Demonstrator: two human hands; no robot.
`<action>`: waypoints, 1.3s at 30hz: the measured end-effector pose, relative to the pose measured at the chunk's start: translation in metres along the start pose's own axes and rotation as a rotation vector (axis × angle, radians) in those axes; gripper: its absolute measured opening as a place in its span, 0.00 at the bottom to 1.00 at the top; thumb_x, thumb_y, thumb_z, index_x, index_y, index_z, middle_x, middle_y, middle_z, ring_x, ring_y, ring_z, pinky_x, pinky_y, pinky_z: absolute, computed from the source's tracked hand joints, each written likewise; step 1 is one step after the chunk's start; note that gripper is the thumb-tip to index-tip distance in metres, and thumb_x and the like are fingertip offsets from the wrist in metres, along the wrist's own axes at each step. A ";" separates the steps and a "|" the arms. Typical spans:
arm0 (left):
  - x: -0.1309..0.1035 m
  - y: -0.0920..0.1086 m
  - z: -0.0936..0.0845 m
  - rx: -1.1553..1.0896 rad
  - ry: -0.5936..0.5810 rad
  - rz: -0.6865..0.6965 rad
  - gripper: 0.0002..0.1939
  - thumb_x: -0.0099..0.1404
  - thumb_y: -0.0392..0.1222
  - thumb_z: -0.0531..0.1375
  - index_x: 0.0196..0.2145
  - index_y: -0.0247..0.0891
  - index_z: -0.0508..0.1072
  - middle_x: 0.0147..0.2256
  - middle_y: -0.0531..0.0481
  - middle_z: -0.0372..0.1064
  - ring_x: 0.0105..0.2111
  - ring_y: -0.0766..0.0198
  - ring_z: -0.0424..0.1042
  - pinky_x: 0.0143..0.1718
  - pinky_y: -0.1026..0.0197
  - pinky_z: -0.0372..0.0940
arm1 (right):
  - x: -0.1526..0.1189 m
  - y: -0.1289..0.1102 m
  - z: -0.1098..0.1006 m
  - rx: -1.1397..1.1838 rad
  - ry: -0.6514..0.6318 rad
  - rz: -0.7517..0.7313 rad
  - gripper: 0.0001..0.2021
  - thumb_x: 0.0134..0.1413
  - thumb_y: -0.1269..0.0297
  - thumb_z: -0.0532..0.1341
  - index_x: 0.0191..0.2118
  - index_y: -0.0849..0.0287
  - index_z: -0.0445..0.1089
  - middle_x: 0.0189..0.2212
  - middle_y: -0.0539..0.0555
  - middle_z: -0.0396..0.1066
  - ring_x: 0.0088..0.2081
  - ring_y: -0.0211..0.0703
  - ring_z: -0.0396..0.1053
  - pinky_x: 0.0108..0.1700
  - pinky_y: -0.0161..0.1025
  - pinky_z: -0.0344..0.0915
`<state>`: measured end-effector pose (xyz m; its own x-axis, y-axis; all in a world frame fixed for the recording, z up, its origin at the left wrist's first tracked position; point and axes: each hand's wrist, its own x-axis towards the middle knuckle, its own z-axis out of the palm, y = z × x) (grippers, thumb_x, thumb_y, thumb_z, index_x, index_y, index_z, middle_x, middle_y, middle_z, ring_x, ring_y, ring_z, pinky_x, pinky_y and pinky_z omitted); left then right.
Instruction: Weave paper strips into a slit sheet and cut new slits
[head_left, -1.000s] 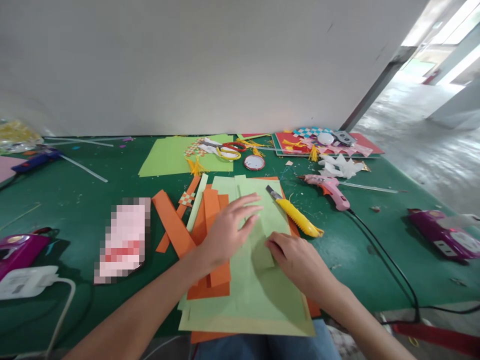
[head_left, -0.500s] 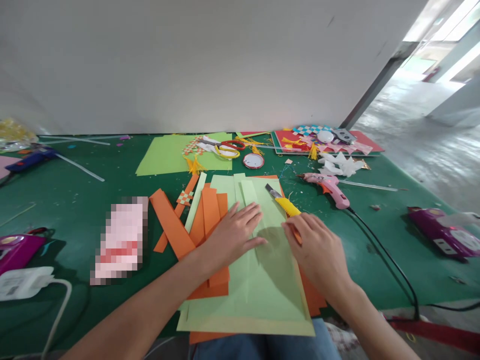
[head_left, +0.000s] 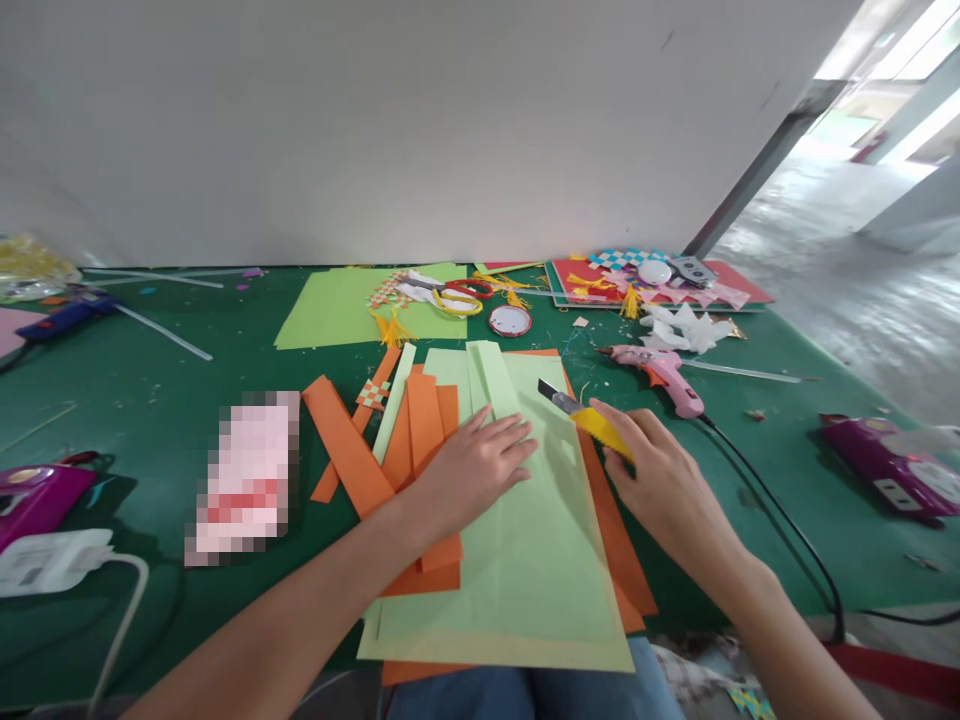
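Observation:
My left hand [head_left: 480, 465] lies flat with fingers spread on the light green paper [head_left: 547, 580], over the lower part of a folded green strip [head_left: 491, 375]. To its right, my right hand [head_left: 660, 470] grips a yellow utility knife [head_left: 600, 425], its blade out and pointing up and left above the paper's right side. Orange paper strips [head_left: 349, 445] lie beside and partly under my left forearm. More orange paper [head_left: 619, 560] shows from beneath the green sheets at the right.
A pink glue gun [head_left: 664, 375] with a black cord lies at the right. Scissors [head_left: 457, 298] and a round lid [head_left: 510, 320] sit at the back. Purple tools [head_left: 892, 465] [head_left: 45, 495] lie at both sides, and a white plug [head_left: 56, 562] at the left.
My right hand has moved right with the knife, away from my left hand. My left hand's fingers have shifted slightly, and the folded green strip's top looks more raised and spread.

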<state>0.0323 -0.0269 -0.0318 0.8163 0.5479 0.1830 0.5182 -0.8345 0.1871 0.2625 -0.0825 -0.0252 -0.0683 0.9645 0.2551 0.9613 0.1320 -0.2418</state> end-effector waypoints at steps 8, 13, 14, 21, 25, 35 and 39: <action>0.001 -0.003 0.004 -0.060 0.006 -0.011 0.19 0.72 0.41 0.47 0.55 0.33 0.66 0.58 0.44 0.62 0.60 0.60 0.57 0.64 0.50 0.49 | -0.050 0.018 -0.007 0.060 -0.068 -0.258 0.25 0.52 0.76 0.52 0.57 0.52 0.62 0.40 0.57 0.63 0.38 0.45 0.65 0.37 0.42 0.66; 0.003 -0.002 0.002 -0.100 -0.027 -0.034 0.18 0.72 0.40 0.47 0.54 0.34 0.67 0.58 0.47 0.61 0.61 0.63 0.55 0.65 0.53 0.47 | -0.068 0.029 -0.008 0.024 -0.069 -0.328 0.25 0.52 0.77 0.52 0.56 0.55 0.64 0.41 0.58 0.64 0.40 0.46 0.66 0.37 0.42 0.66; 0.003 -0.002 0.002 -0.102 -0.033 -0.037 0.18 0.72 0.40 0.47 0.54 0.34 0.67 0.59 0.47 0.61 0.62 0.63 0.54 0.65 0.53 0.46 | -0.070 0.030 -0.008 0.006 -0.072 -0.330 0.25 0.52 0.77 0.52 0.56 0.54 0.64 0.41 0.58 0.64 0.40 0.46 0.67 0.37 0.42 0.66; 0.003 -0.003 0.002 -0.094 -0.052 -0.042 0.18 0.72 0.41 0.47 0.56 0.35 0.65 0.59 0.48 0.60 0.62 0.64 0.54 0.65 0.52 0.47 | -0.073 0.029 -0.007 -0.051 -0.126 -0.322 0.24 0.54 0.75 0.51 0.57 0.52 0.63 0.42 0.58 0.64 0.40 0.47 0.66 0.39 0.45 0.67; 0.003 -0.005 0.003 -0.080 -0.053 -0.040 0.19 0.72 0.41 0.47 0.56 0.35 0.65 0.59 0.47 0.61 0.62 0.63 0.54 0.65 0.52 0.47 | -0.072 0.028 -0.006 -0.062 -0.138 -0.320 0.24 0.54 0.74 0.51 0.57 0.52 0.63 0.42 0.58 0.65 0.40 0.47 0.66 0.39 0.45 0.66; 0.002 -0.003 0.004 -0.073 -0.039 -0.033 0.18 0.72 0.38 0.46 0.55 0.34 0.66 0.58 0.47 0.61 0.61 0.63 0.55 0.64 0.52 0.49 | -0.071 0.023 -0.007 -0.065 -0.161 -0.321 0.24 0.55 0.73 0.51 0.58 0.53 0.61 0.43 0.59 0.64 0.41 0.48 0.65 0.40 0.46 0.66; 0.002 -0.003 0.004 -0.067 -0.043 -0.026 0.18 0.72 0.37 0.46 0.55 0.34 0.66 0.59 0.46 0.61 0.62 0.63 0.55 0.64 0.53 0.48 | -0.073 0.023 -0.010 -0.064 -0.181 -0.326 0.24 0.56 0.72 0.52 0.58 0.52 0.61 0.43 0.59 0.64 0.41 0.48 0.65 0.39 0.46 0.66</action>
<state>0.0329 -0.0235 -0.0361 0.8135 0.5655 0.1355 0.5226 -0.8132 0.2560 0.2923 -0.1525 -0.0405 -0.4136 0.9000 0.1378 0.8958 0.4293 -0.1150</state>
